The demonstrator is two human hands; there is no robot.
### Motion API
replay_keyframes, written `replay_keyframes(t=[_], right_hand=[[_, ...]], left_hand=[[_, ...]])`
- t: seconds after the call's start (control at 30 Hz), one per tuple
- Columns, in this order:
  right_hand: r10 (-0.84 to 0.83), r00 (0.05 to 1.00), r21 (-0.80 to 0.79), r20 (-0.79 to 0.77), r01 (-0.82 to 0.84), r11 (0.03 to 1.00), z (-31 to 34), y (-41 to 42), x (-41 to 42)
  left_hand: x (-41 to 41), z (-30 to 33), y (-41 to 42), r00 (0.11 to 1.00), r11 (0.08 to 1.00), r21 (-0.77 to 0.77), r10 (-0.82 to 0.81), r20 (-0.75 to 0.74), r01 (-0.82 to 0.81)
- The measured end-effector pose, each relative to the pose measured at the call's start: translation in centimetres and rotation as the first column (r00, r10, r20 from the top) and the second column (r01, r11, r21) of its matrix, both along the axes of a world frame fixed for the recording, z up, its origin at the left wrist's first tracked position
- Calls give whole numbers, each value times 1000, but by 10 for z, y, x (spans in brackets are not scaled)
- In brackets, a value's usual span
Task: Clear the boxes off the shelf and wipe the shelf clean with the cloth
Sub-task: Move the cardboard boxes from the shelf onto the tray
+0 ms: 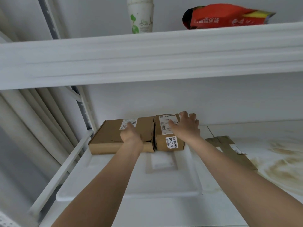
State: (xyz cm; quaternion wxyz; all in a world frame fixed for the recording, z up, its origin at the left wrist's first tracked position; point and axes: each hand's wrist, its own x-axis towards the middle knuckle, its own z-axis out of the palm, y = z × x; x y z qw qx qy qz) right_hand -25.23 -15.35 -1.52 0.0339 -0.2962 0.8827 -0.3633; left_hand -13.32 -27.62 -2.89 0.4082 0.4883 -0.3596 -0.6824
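Clearly the person is at the lifting step: the left hand (130, 134) lies on top of the flat box (114, 136) and the right hand (186, 126) curls over the far edge of the small box (167, 136), both touching side by side at the back of the shelf (270, 161). Drawing each box forward before lifting looks wisest, since the upper shelf (147, 59) hangs low. A white tray (98, 185) lies in front, flattened cardboard (229, 149) and brown stains to the right; no cloth shows

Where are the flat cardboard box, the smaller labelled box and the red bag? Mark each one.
flat cardboard box (108, 136): head view, bare top panel left of the hand.
smaller labelled box (171, 142): head view, front-face sticker.
red bag (218, 15): head view, red side panel.
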Motion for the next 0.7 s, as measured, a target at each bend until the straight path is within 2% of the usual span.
replay_keyframes(t=[0.13, 0.7], right_hand=[[-4, 1000, 10, 2, 4, 1000, 3, 14, -14], [-39, 997, 86, 73, 33, 996, 10, 112, -126]], left_hand=[[-23, 14, 24, 990, 992, 5, -128, -54, 129], [-139, 48, 130, 940, 942, 7, -336, -59, 337]])
